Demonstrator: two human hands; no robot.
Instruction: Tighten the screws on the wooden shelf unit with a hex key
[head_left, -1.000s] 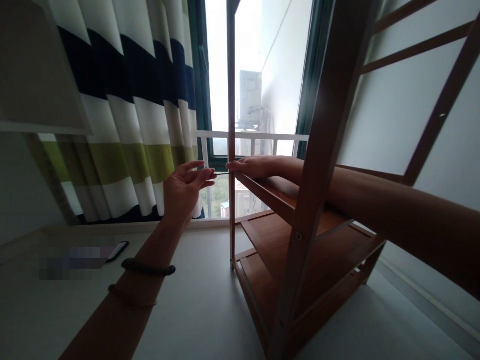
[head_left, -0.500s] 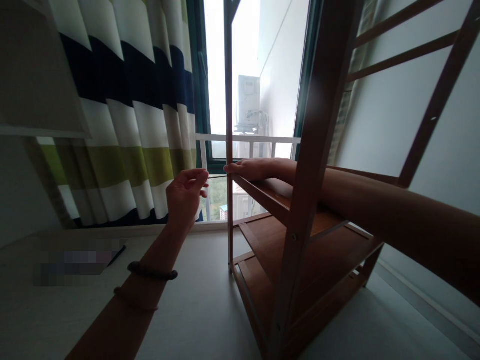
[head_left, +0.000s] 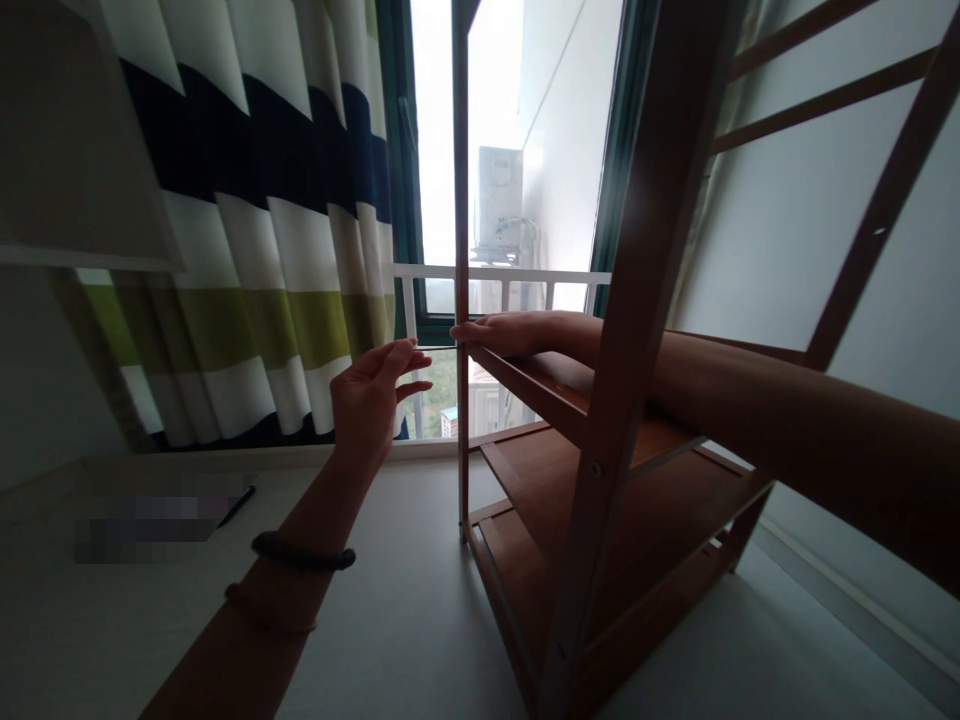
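A brown wooden shelf rack [head_left: 555, 470] stands on the pale floor in front of a window. My right arm reaches through the rack, and my right hand [head_left: 502, 333] lies flat along the middle shelf's front rail, fingertips against the thin far post [head_left: 462, 200]. My left hand [head_left: 367, 395] is raised just left of that post, thumb and fingers pinched loosely on a thin metal rod [head_left: 435, 347] that points horizontally into the post. A dark bead bracelet [head_left: 300, 552] sits on my left wrist.
A striped curtain [head_left: 255, 220] hangs at the left of the window, and a white railing [head_left: 525, 273] runs behind the rack. A dark flat object [head_left: 238, 503] lies on the floor at the left. A white wall stands close on the right.
My left hand's fingers have closed round the thin rod and partly spread again, staying beside the post. My right hand has stayed on the shelf rail.
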